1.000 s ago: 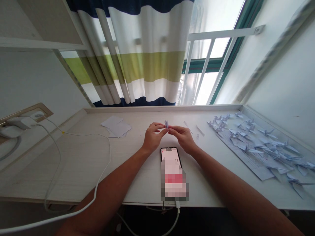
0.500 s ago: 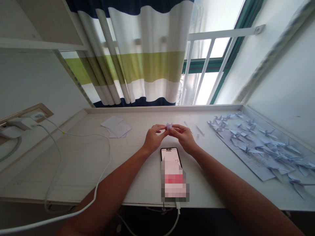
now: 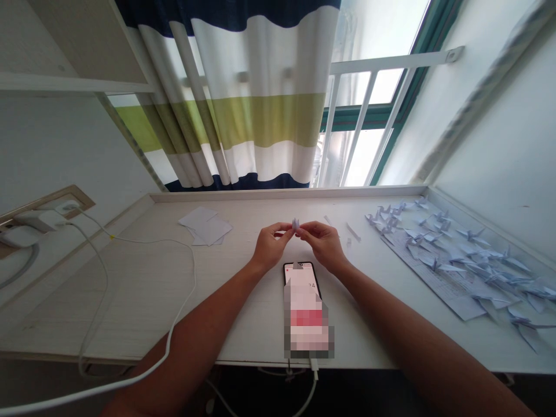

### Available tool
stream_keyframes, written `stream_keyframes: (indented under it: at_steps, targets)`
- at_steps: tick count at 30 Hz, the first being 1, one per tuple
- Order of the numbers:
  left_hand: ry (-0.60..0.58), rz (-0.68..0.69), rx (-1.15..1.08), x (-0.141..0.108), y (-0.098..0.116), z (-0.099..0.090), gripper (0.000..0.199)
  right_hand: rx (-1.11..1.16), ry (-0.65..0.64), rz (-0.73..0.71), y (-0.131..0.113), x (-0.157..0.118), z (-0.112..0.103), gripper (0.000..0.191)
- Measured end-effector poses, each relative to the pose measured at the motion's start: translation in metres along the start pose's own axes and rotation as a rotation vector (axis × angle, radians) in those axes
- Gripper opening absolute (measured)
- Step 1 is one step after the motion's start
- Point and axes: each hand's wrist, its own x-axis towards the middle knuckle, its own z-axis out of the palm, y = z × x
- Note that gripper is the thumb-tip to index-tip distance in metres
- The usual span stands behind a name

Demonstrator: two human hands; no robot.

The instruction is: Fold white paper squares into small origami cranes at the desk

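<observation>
Above the white desk, near its middle, a small folded paper [image 3: 296, 224] with upright pointed tips sits between my two hands. My left hand [image 3: 270, 242] pinches it between thumb and fingers from the left. From the other side, my right hand [image 3: 322, 242] closes its thumb and forefinger at the paper's right edge. The fingers hide its lower part. Many finished paper cranes [image 3: 471, 234] with spread wings lie crowded on the right, some on a printed sheet [image 3: 467, 307]. To the left is a small pile of white paper squares [image 3: 212, 230].
A phone [image 3: 304, 295] with a partly blurred screen lies below my hands, a cable [image 3: 314, 368] plugged into it. Paper strips [image 3: 353, 232] lie right of my hands. A white cord [image 3: 193, 260] crosses the left of the desk. Behind hang striped curtains [image 3: 264, 116].
The folded paper has turned slightly and looks narrower now. My right fingertips have drawn back a little to the right; my left hand stays nearly in place.
</observation>
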Motion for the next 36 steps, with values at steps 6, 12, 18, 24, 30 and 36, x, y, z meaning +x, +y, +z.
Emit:
stream_keyframes:
  at_steps: [6, 12, 18, 24, 30, 36]
  targets:
    - [0.029, 0.078, 0.008, -0.002, 0.001, 0.0, 0.023, -0.044, -0.006, -0.037, -0.006, -0.003, 0.004, 0.028]
    - [0.051, 0.199, 0.046, -0.004, 0.002, 0.004, 0.026, -0.133, 0.031, -0.099, -0.011, -0.006, 0.006, 0.03]
    - [0.093, 0.236, 0.076, -0.004, 0.002, 0.008, 0.025, -0.176, 0.046, -0.14, -0.01, -0.007, 0.007, 0.029]
    - [0.104, 0.141, -0.009, -0.006, 0.011, 0.01, 0.026, -0.087, 0.101, -0.122, -0.004, -0.003, 0.003, 0.032]
    - [0.092, -0.011, -0.094, -0.003, 0.003, 0.009, 0.028, -0.077, 0.014, -0.058, -0.003, 0.0, 0.003, 0.033]
    - [0.053, -0.034, -0.156, -0.002, 0.003, 0.009, 0.028, -0.042, 0.043, -0.042, -0.006, 0.001, 0.002, 0.03]
